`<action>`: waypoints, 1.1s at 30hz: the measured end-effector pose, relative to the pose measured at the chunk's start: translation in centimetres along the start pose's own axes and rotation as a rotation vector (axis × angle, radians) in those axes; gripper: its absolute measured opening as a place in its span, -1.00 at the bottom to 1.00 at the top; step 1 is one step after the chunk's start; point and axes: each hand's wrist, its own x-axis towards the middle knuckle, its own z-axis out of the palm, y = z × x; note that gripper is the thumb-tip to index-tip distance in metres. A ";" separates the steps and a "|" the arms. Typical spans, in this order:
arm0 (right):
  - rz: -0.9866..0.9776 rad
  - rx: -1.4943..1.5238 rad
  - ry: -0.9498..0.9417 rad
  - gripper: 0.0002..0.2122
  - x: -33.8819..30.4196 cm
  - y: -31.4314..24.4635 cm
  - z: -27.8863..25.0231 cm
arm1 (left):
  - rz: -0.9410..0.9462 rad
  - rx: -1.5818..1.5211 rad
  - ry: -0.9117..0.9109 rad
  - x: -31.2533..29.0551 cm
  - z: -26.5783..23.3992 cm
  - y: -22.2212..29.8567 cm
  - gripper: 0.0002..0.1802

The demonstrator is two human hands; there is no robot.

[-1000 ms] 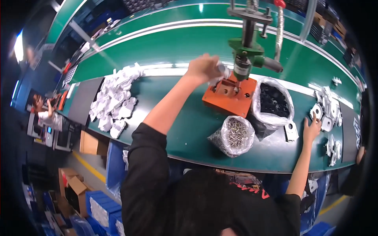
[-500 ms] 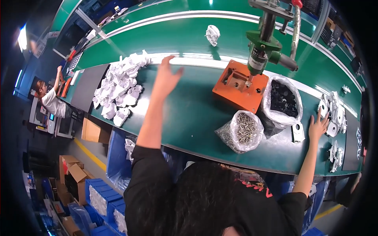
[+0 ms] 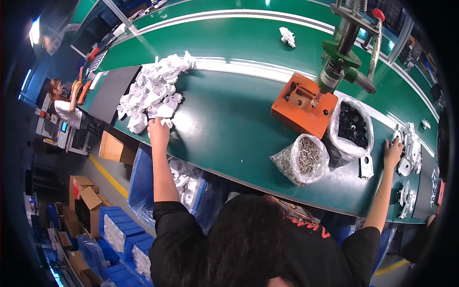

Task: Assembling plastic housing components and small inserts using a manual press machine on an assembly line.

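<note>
A heap of white plastic parts (image 3: 155, 88) lies on the left of the green bench. At its near edge my left hand (image 3: 158, 133) is closed on one white part, mostly covered by the fingers. Far to the right, my right hand (image 3: 393, 152) has its fingers curled at the edge of a smaller group of white plastic parts (image 3: 410, 155), gripping one of them. A single white part with a hole (image 3: 366, 167) lies flat to the left of my right hand.
An orange fixture block (image 3: 306, 106) sits under a green press (image 3: 337, 67). Beside it stand a clear bag of screws (image 3: 310, 157) and a bag of black parts (image 3: 353, 125). A white part (image 3: 287, 37) rests on the conveyor beyond. Another person (image 3: 67, 107) works at far left.
My left hand has come down from the far side of the bench to the heap's near edge and closed on a part. My right hand's spread fingers have curled in. The view has shifted slightly.
</note>
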 end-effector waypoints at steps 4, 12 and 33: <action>0.053 0.025 -0.038 -0.70 1.6 1.6 1.0 | 0.014 -0.027 -0.228 -0.6 -1.8 4.5 -0.74; 0.208 1.350 -0.367 -0.81 -4.1 -0.5 -9.0 | 0.117 -1.002 -0.610 -4.1 -6.1 15.9 -0.82; -0.062 2.271 -0.891 -0.87 -18.7 -16.4 -22.9 | 0.492 -1.906 -1.347 -17.3 -7.6 35.0 -0.60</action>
